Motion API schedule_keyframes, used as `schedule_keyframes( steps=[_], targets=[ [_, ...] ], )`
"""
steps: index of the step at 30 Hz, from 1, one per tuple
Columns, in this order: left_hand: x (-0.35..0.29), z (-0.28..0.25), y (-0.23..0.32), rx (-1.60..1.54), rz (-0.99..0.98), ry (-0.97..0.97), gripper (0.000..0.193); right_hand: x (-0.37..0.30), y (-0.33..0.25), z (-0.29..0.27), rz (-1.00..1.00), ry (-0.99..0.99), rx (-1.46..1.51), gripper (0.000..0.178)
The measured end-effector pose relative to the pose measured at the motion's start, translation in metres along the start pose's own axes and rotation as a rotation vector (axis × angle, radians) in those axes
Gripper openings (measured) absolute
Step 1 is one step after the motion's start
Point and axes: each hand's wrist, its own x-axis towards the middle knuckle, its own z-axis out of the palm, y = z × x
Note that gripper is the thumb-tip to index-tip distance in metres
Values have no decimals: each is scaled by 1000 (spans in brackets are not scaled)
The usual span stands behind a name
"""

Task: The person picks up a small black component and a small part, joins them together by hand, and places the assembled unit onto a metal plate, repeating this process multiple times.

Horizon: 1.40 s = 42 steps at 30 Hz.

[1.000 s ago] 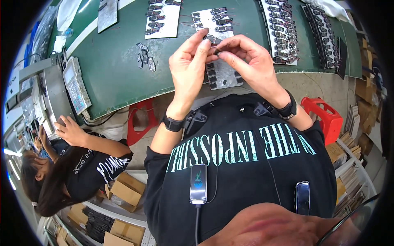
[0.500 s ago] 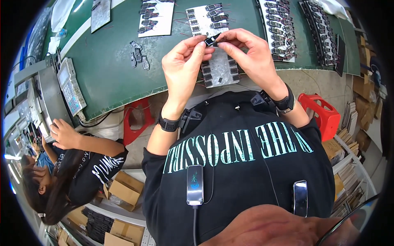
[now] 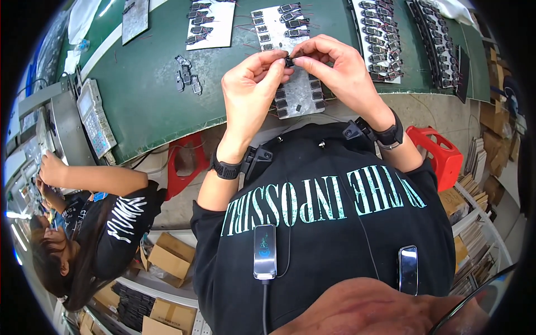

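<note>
Pinched between the fingertips of both hands is a small black rectangular part, mostly covered by the fingers. My left hand grips its left side, and my right hand grips its right side, thumb against forefinger. The part hangs over a grey metal plate on which small dark rectangular modules with thin wires lie in two columns. A tiny loose dark square rests on that plate's near end. Beyond my hands the board carries more wired modules in two columns.
Several loose black modules lie on the green table to the left. A white board and filled trays flank my hands. A keypad device and a co-worker's hand are at left; a red stool stands right.
The small black part has turned between my fingertips and shows less of its face; my hands have come slightly closer together. The co-worker's hand has moved left, away from the keypad device.
</note>
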Motion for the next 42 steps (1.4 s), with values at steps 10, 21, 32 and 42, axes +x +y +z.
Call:
schedule_keyframes(
  steps=[10,21,32,42],
  targets=[
    [-3,6,6,17,15,-15,19,3,15,-9,171,-173,456,13],
    [-5,12,5,49,49,9,19,-3,16,2,103,-126,365,26],
    [-9,2,12,327,296,151,27,9,11,-24,19,62,-183,19],
    [-14,-8,-1,388,324,105,18,15,22,-4,-303,247,-623,13]
  ],
)
